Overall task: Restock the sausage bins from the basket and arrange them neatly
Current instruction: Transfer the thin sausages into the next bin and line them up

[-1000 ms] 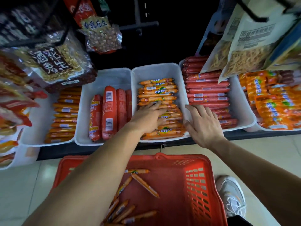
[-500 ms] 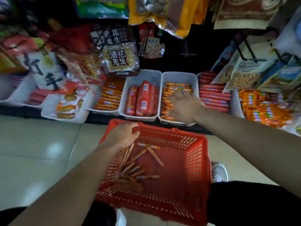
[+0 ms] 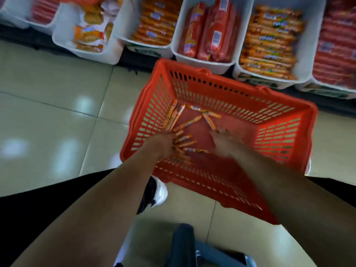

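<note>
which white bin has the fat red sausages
The white bin just behind the basket's far rim, between the bins of thin orange sticks. Its thick red sausages lie front to back; the neighbours' sticks are stacked crosswise.

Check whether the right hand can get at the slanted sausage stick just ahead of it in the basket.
Probably yes: the right hand is down inside the red basket, reaching just short of that sausage stick, and nothing covers it. Motion blur hides the hand's grip.

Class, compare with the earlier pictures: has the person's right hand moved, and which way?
Yes. The right hand left the orange sausage bin and dropped toward the person, into the red basket.
</note>
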The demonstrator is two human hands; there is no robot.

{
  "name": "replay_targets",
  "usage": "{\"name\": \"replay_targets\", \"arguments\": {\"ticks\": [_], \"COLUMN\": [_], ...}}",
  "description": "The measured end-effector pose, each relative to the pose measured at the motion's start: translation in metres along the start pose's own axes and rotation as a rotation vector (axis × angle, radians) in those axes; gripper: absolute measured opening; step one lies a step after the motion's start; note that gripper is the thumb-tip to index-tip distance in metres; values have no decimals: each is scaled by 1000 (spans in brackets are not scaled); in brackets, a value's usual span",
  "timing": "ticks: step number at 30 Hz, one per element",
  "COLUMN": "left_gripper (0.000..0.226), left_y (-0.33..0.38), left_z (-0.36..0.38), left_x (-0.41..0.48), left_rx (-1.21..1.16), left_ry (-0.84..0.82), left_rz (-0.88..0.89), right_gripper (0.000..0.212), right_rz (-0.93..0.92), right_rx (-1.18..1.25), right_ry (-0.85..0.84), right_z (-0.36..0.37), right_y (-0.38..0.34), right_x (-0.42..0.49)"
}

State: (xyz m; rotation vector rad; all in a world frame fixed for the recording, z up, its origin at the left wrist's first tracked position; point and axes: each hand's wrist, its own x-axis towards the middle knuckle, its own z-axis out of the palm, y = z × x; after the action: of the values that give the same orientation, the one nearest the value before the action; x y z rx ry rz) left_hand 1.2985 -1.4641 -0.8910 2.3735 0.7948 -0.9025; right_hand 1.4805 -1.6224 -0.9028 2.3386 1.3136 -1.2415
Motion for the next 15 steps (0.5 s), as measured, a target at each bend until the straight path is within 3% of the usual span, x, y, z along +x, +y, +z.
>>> {"name": "replay_targets", "arguments": {"ticks": [3, 5, 8, 13, 15], "left_gripper": [107, 114, 115, 119, 111], "left_y": [-7, -9, -13, -5, -1], "left_z": [11, 15, 27, 28, 30], "left_x": [21, 34, 47, 56, 62], "left_rx": [11, 9, 70, 279, 339], "left_ry": [-121, -219, -229, -327, -333], "left_rz": [24, -7, -49, -117, -129], "right_gripper": [48, 44, 47, 32, 30], "right_rz": [-102, -157, -177, -114, -36], "right_rx": [15, 8, -44, -15, -50], "right_ry": [16, 65, 74, 139, 215], "right_z": [30, 47, 72, 82, 79], "right_y": [-6, -13, -21, -13, -1], "right_x": [20, 31, 42, 39, 34]}}
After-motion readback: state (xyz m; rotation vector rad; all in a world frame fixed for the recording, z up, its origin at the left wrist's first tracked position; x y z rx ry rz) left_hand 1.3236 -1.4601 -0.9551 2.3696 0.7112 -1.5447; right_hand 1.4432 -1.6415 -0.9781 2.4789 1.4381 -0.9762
